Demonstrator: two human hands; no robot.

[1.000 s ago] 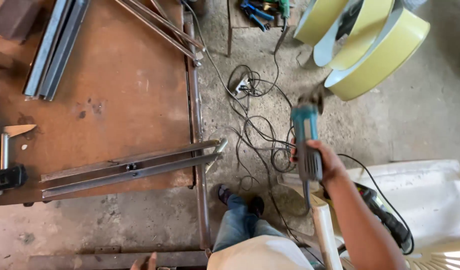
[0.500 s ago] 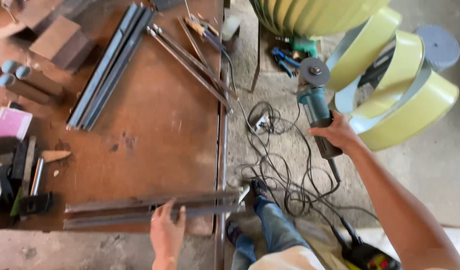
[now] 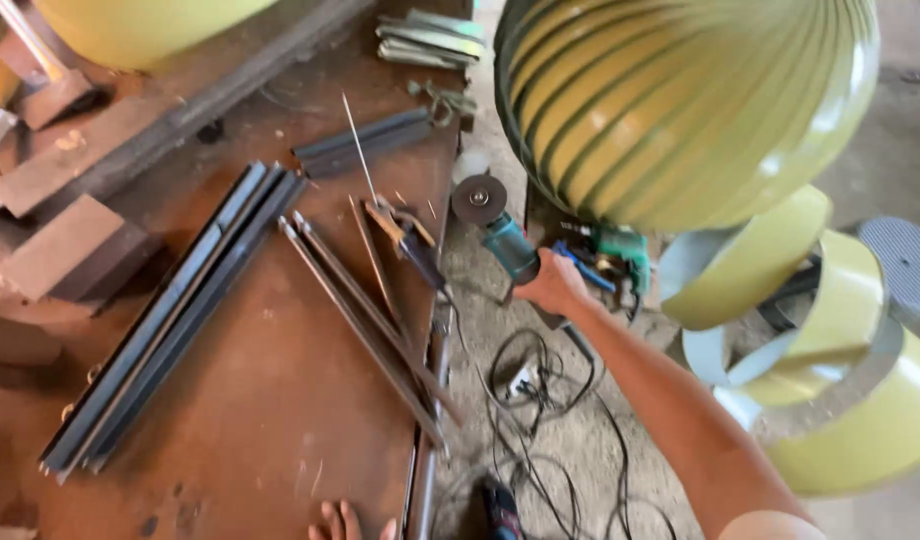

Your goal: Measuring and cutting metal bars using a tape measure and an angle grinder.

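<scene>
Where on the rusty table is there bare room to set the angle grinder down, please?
Bare plate lies on the table between the long steel bars and the thin angled rods. It is crowded around the welding holder and upper blocks.

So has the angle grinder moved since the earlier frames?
Yes. The right hand has carried the angle grinder from out over the tangled cable on the floor toward the rusty steel table; its disc now sits near the table's edge.

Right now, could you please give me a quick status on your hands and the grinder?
Right hand gripping the angle grinder, disc up beside the table edge. Left hand only fingertips showing at the bottom. Cables tangled on the floor below.
</scene>
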